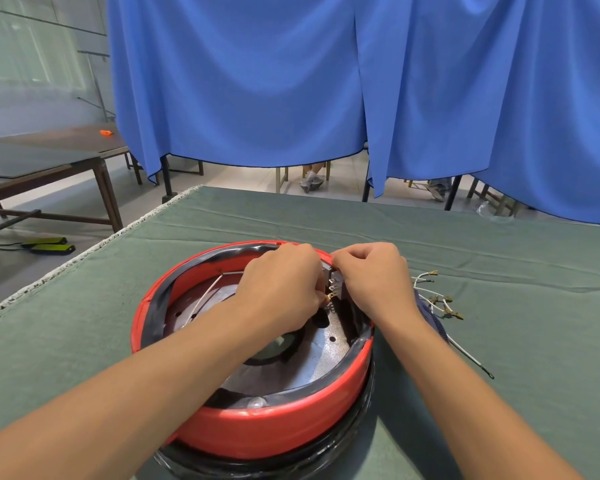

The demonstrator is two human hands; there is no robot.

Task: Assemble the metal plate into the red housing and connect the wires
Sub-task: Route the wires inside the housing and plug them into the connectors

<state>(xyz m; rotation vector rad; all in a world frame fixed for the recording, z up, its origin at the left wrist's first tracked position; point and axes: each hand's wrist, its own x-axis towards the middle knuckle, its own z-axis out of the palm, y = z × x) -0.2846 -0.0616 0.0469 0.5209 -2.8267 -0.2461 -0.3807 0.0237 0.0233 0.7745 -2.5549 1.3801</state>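
A round red housing (274,424) with a black rim stands on the green cloth in front of me. A silver metal plate (312,358) lies flat inside it. My left hand (281,282) reaches over the plate and pinches a white wire (207,297) by its brass terminal (331,296). The terminal sits just beside a grey terminal block (334,280) on the housing's far right wall. My right hand (374,275) grips the rim and that block from outside, fingers curled over it.
Several loose white wires with brass terminals (437,299) lie on the green table cloth (499,271) to the right of the housing. A blue curtain (291,81) hangs behind the table. A wooden table (49,161) stands at the far left.
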